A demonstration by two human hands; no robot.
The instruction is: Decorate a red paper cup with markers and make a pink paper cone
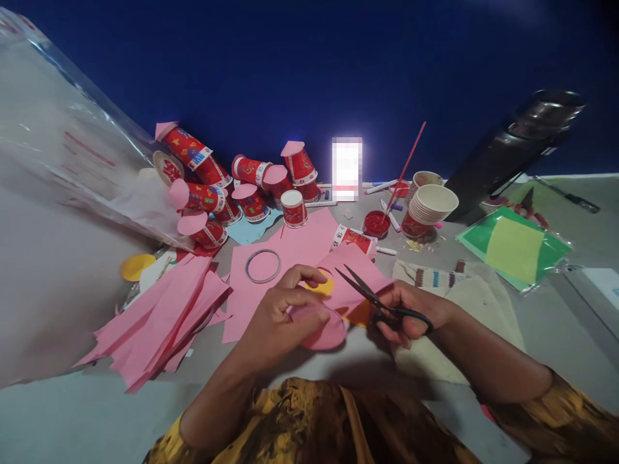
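The left hand (287,310) has its fingers closed around the edge of a round pink paper disc (325,332), near the front of the grey bench (447,248). The right hand (409,310) grips black-handled metal scissors (371,297), blades slightly parted and pointing toward the left hand. A thin grey ring (264,281) lies on a flat pink paper sheet (239,316), beyond the left hand.

Black-handled scissors (376,299), metal blades slightly parted and tips angled up and to the left, sit in a person's right hand (411,308), while a flat, round-edged piece of pink paper (325,332), partly hidden by fingers, is held low in the left hand (290,309).
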